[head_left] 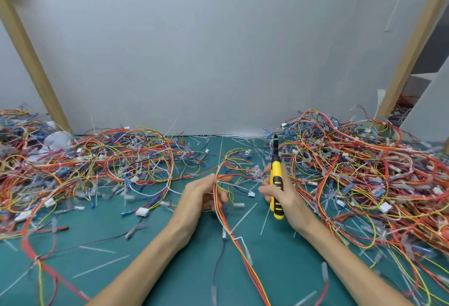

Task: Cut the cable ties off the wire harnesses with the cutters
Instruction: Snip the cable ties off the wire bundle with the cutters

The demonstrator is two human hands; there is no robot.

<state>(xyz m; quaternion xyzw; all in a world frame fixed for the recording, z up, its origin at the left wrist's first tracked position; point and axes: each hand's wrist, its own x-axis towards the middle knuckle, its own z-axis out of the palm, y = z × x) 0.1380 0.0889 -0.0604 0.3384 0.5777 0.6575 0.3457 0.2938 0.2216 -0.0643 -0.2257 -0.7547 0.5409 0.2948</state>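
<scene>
Left hand point(204, 194) pinches a wire harness point(237, 245) while right hand point(284, 194) grips yellow cutters point(276, 172), tip pointing away; blades could nick wires crowding a tie.

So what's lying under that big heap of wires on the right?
Green mat shows at the near edge of the heap, with cut white ties strewn on it. Deeper in, the wires cover whatever lies beneath.

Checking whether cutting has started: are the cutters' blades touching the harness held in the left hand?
Apart. Head view: cutters in right hand point upward, mat showing between blades and harness.
</scene>
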